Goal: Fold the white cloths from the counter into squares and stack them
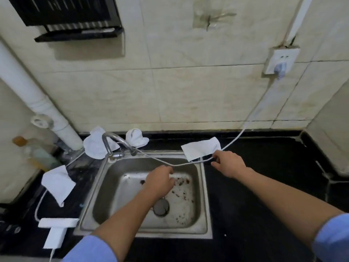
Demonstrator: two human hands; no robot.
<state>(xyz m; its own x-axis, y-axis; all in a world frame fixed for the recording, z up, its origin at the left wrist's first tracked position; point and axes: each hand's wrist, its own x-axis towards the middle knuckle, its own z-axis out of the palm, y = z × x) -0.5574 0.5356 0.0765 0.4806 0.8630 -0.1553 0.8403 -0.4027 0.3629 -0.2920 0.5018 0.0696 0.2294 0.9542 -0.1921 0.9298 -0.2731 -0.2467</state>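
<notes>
A flat white cloth lies on the black counter just right of the sink's back corner. My right hand is at its near right corner, thumb and forefinger apart on either side of a white cable. My left hand hovers over the sink with fingers loosely curled and nothing in it. Another white cloth lies rumpled on the counter left of the sink. Two crumpled white cloths sit behind the faucet.
The steel sink has a dirty basin and a faucet at its back left. The cable runs from a wall socket across the sink to a white adapter. A bottle and a white pipe stand at left.
</notes>
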